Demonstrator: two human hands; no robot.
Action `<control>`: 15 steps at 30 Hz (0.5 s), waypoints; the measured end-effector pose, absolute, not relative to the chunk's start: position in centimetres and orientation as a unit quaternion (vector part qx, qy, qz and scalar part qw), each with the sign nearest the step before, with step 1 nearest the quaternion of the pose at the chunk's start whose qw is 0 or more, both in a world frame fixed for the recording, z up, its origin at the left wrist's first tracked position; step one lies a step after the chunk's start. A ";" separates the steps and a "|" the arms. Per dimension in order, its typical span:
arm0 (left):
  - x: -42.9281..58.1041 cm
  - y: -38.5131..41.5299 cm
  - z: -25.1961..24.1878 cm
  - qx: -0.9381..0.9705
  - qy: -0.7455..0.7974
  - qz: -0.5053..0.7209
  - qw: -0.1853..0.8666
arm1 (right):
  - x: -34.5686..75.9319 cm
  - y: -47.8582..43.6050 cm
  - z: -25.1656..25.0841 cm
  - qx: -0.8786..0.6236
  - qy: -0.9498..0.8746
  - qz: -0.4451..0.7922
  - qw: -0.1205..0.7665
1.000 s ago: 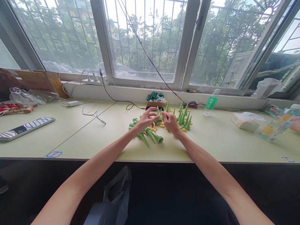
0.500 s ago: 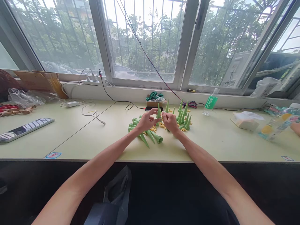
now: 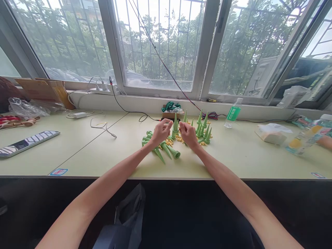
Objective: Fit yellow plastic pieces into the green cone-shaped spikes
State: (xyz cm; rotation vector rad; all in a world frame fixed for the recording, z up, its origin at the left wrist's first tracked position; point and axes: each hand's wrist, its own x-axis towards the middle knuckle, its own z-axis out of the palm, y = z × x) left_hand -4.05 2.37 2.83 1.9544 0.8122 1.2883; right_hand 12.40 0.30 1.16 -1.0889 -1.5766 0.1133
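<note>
Between my hands an upright green cone-shaped spike (image 3: 175, 126) stands on its wide end. My left hand (image 3: 160, 132) is closed just left of it, thumb and finger pinched beside its tip; whatever they may hold is too small to make out. On the right my right hand (image 3: 188, 135) is also closed in a pinch, its contents hidden. Small yellow pieces (image 3: 178, 138) lie scattered beneath and between both hands. More green spikes (image 3: 166, 150) lie on their sides below my left hand, one with its hollow end toward me. Several others (image 3: 207, 135) stand upright beyond my right hand.
A small box with green items (image 3: 172, 108) is at the back. The water bottle (image 3: 232, 113), tissue pack (image 3: 273, 134) and larger bottle (image 3: 307, 138) stand to the right, near another person's arm (image 3: 325, 142). On the left are a phone-like slab (image 3: 28, 143) and a cable (image 3: 103, 128).
My left hand has come away from the green spike, shifting slightly left with its fingers drawn together. The spike now stands alone. My right hand stays nearly in place.
</note>
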 end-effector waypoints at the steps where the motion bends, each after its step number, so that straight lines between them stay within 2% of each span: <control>1: -4.0 2.3 2.9 0.743 0.310 0.482 0.346 | 12.4 0.3 1.2 -0.462 -0.674 0.049 0.574; 6: -4.0 1.7 3.3 0.732 0.292 0.406 0.462 | 12.3 0.1 1.2 -0.445 -0.690 0.067 0.566; 15: -4.5 2.4 2.9 0.718 0.297 0.406 0.480 | 12.5 0.3 1.0 -0.442 -0.701 0.091 0.552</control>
